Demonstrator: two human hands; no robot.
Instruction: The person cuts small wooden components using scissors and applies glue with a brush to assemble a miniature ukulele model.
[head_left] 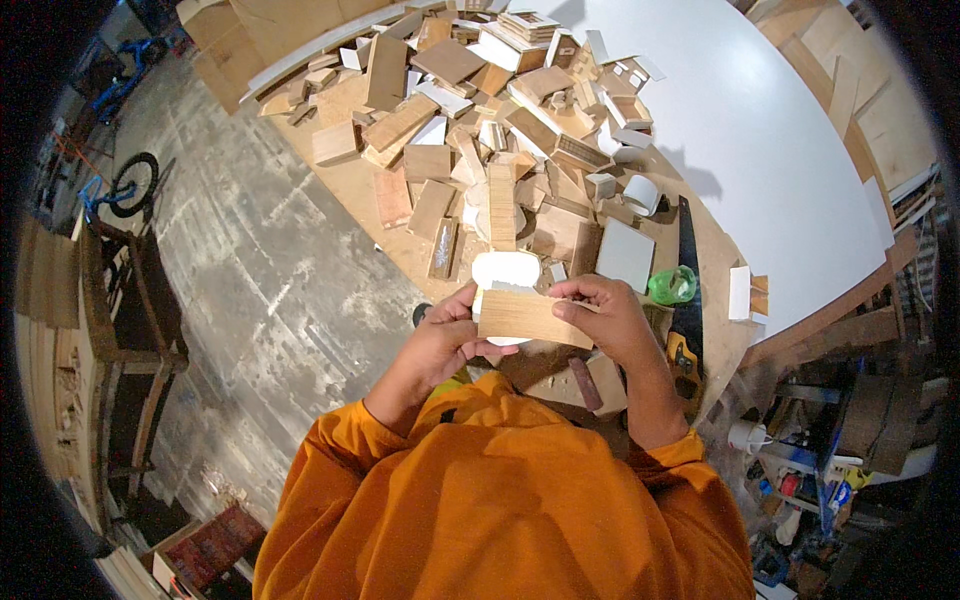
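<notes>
Left hand (pixel 440 340) and right hand (pixel 605 315) pinch opposite ends of a wood piece (pixel 530 318) between them.

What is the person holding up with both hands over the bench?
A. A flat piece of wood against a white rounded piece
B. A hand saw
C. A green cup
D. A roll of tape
A: the left hand and right hand grip a flat wood piece laid against a white rounded piece.

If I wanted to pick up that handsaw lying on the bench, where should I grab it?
Probably by the handle at the near end of the handsaw, coming from above on the person's right. The dark blade lies flat, pointing away, so the handle is the thick, safe part.
</notes>
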